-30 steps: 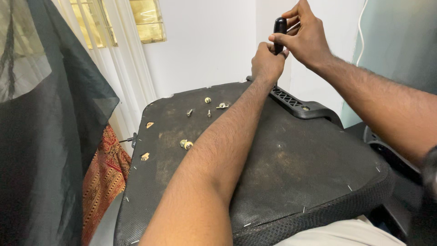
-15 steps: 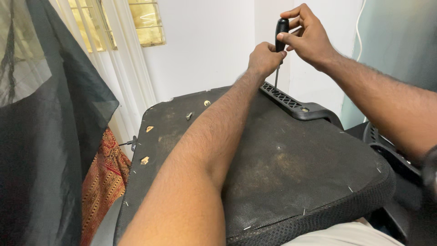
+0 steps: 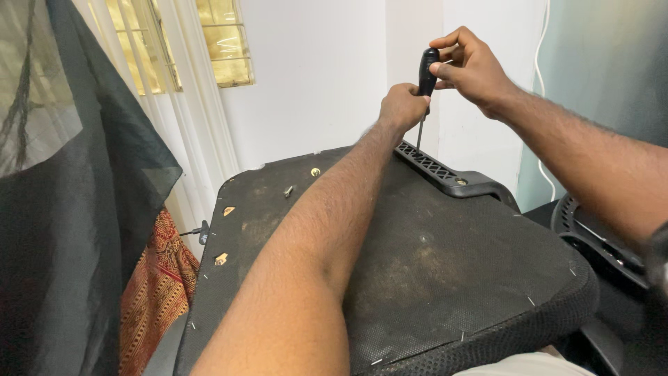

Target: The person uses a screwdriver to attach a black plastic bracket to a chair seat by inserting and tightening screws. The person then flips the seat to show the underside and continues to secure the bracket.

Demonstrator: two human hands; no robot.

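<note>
An upturned chair seat (image 3: 445,278), dusty black, lies in front of me with a ribbed black plastic bracket (image 3: 445,174) along its far edge. A screwdriver (image 3: 426,80) with a black handle stands upright, its thin shaft reaching down to the bracket. My left hand (image 3: 402,106) is closed around the lower handle and shaft. My right hand (image 3: 472,66) pinches the top of the handle with its fingertips. Several small brass-coloured screws and fittings (image 3: 289,190) lie on the seat's left part.
A dark mesh cloth (image 3: 76,209) hangs at the left, with a red patterned fabric (image 3: 156,292) below it. White curtains and a window (image 3: 209,49) stand behind. A white wall rises beyond the seat. A black round chair part (image 3: 598,237) lies at the right.
My view has shifted so the seat sits lower and nearer. Both hands stay on the screwdriver; the right hand's fingers have turned on the handle top.
</note>
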